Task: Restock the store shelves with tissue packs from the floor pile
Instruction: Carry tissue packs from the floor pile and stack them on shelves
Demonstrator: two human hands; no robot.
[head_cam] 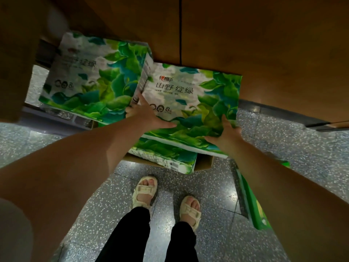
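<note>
Speckled floor (217,233): cardboard box (203,163), green pack (251,205).

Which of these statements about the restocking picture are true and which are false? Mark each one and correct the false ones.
1. Both hands hold the same tissue pack. True: the left hand grips its near left corner and the right hand its near right edge.
2. The held pack is printed with red flowers. False: it shows green and blue leaves.
3. A second pack lies to the left of the held one. True.
4. The person is barefoot. False: they wear pale sandals.
5. A cardboard box sits below the held pack. True.
</note>
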